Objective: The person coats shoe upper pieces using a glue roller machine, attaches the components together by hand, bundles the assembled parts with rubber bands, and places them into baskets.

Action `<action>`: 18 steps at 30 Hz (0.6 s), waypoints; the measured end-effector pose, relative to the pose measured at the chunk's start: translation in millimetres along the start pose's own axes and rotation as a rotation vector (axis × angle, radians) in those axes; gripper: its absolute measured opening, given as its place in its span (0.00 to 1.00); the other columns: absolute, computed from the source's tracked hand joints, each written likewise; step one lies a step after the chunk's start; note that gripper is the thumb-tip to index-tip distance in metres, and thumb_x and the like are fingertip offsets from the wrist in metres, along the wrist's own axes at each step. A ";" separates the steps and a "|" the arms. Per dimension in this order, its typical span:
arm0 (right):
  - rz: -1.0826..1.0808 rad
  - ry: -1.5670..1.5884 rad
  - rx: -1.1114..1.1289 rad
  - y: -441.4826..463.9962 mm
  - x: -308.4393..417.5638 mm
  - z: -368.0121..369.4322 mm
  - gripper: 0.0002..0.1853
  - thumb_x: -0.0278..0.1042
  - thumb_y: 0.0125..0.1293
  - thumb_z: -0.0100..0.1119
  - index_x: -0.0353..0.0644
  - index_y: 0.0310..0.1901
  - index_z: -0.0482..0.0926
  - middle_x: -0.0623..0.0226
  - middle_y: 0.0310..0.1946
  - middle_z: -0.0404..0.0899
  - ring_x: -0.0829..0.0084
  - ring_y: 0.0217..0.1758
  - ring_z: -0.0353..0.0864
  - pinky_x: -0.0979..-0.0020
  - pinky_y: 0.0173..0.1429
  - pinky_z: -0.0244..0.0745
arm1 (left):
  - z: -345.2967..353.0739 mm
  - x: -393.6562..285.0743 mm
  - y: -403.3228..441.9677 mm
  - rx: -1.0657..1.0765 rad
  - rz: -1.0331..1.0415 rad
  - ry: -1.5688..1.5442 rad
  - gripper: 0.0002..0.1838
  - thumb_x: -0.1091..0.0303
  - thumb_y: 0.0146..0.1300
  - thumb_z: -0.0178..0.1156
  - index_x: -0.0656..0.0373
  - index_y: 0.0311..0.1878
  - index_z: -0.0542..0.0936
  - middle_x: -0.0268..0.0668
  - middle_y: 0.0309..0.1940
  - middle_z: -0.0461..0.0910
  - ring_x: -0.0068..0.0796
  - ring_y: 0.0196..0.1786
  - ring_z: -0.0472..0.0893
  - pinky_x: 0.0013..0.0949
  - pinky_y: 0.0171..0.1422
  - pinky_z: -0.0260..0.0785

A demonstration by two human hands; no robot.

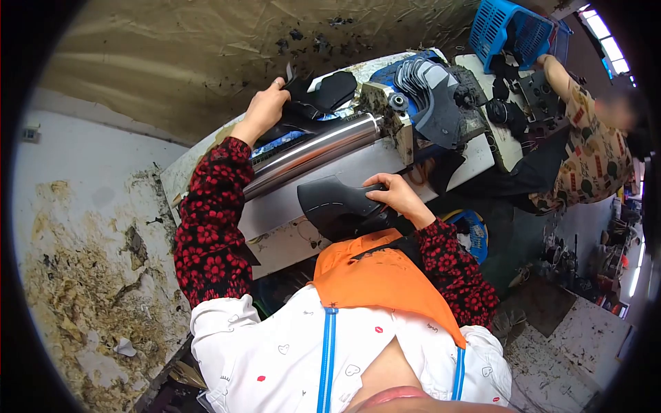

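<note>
on your side of the metal roller [320,151], your right hand [403,198], the nearer one, pinches the edge of a curved black cut piece [330,199] in its fingers, the piece's length stretching leftward from them; beyond the roller, your left hand [266,110] is at dark pieces [303,91], its grip impossible to tell.

Left hand [267,109] far forward, right hand [401,197] nearer, fingers [378,179] curled.

My white bench [475,165]'s got a shiny roller [317,155] between my left fingers [277,95] and right fingers [383,180], black pieces [335,89] by the left, grey stack [432,96] beyond the right.
</note>
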State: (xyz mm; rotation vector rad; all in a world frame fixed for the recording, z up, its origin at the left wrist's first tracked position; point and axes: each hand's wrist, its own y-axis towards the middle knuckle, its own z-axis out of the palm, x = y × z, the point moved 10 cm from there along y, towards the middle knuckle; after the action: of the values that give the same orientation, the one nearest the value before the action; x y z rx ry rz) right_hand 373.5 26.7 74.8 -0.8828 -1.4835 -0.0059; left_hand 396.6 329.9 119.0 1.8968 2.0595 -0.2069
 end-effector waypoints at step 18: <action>-0.103 -0.014 -0.029 -0.9 -3.4 -8.3 0.13 0.28 0.58 0.59 0.33 0.44 0.80 0.65 0.34 0.80 0.76 0.29 0.75 0.76 0.32 0.75 | -84.9 -101.0 50.9 -0.328 0.305 0.262 0.11 0.75 0.55 0.54 0.59 0.43 0.72 0.42 0.38 0.74 0.48 0.29 0.79 0.44 0.35 0.72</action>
State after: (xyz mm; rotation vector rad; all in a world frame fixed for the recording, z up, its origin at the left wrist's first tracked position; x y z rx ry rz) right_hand 379.6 20.2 73.6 -0.8301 -1.5441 -0.0975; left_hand 440.4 267.9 238.4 2.0717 1.7796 0.4458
